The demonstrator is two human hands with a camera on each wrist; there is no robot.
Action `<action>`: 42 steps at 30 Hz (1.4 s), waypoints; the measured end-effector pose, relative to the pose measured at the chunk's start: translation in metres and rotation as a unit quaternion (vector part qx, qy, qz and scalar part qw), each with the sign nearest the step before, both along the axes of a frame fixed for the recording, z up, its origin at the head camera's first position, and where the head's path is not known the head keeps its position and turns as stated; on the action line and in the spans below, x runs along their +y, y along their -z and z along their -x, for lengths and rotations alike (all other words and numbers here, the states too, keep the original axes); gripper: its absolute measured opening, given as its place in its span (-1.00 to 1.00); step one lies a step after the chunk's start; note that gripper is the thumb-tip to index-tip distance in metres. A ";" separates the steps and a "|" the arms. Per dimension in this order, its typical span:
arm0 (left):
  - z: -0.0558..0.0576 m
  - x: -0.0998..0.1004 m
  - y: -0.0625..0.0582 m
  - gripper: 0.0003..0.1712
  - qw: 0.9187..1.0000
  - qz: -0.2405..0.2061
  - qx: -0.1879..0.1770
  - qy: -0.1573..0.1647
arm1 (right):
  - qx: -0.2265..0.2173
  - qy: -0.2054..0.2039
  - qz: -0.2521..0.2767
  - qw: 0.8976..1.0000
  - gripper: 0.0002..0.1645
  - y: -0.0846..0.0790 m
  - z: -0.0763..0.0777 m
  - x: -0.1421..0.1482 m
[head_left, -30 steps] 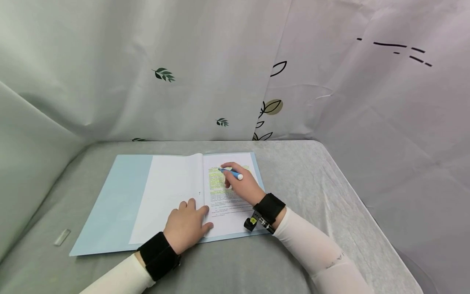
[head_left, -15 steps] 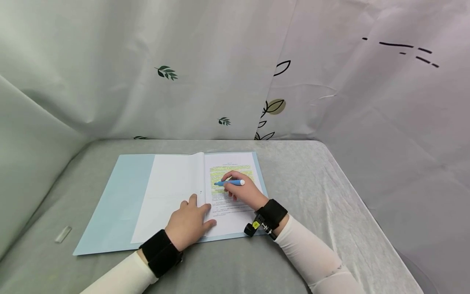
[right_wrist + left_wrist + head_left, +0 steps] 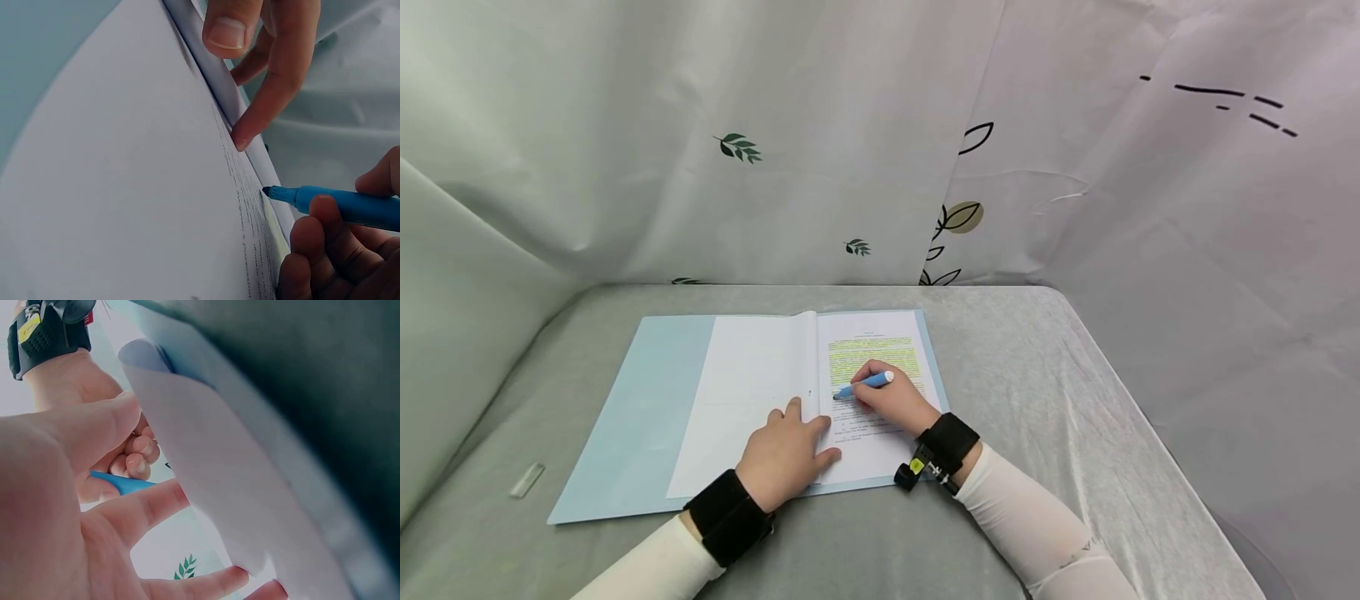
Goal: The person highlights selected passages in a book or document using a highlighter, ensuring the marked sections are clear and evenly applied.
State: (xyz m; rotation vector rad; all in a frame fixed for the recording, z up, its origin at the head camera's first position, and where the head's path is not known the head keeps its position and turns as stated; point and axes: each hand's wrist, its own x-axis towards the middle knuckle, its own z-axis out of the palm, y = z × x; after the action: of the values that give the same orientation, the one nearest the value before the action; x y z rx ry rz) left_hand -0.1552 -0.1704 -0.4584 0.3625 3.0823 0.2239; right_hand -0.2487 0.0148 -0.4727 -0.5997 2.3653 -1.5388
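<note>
My right hand (image 3: 895, 398) pinches a blue marker (image 3: 350, 205) with a white end, uncapped. In the right wrist view its dark tip is right at the lines of print near the inner margin. The printed page (image 3: 880, 454) lies on the right side of an open light-blue folder (image 3: 617, 425), its upper text covered in yellow highlighting. My left hand (image 3: 784, 457) rests spread across the fold, fingers on the blank turned-over page (image 3: 737, 367) and thumb on the printed page's edge. The left wrist view shows that page's curled edge (image 3: 206, 437) beside the fingers.
A small clear plastic piece (image 3: 527, 481) lies on the grey cloth-covered table (image 3: 1015, 400), left of the folder. A pale curtain (image 3: 820, 167) with leaf prints hangs behind the table. Each wrist wears a black strap (image 3: 727, 518).
My right hand has moved down the page with the marker, whose tip now lies lower, just beneath most of the highlighted lines. My left hand stays at the fold.
</note>
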 end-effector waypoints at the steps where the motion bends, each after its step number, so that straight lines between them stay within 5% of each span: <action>1: 0.000 0.000 0.000 -0.39 1.000 0.000 0.001 0.000 | 0.000 0.002 -0.002 1.000 -0.89 0.000 0.000 0.000; 42: 0.002 -0.001 0.003 -0.40 1.000 0.010 0.008 0.005 | 0.059 -0.013 -0.045 0.997 -0.91 0.006 0.004 0.002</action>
State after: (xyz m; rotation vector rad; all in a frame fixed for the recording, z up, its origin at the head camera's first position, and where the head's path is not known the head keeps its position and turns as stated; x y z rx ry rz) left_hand -0.1568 -0.1712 -0.4615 0.3812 3.0951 0.1901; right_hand -0.2524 0.0169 -0.4784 -0.7157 2.4892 -1.4136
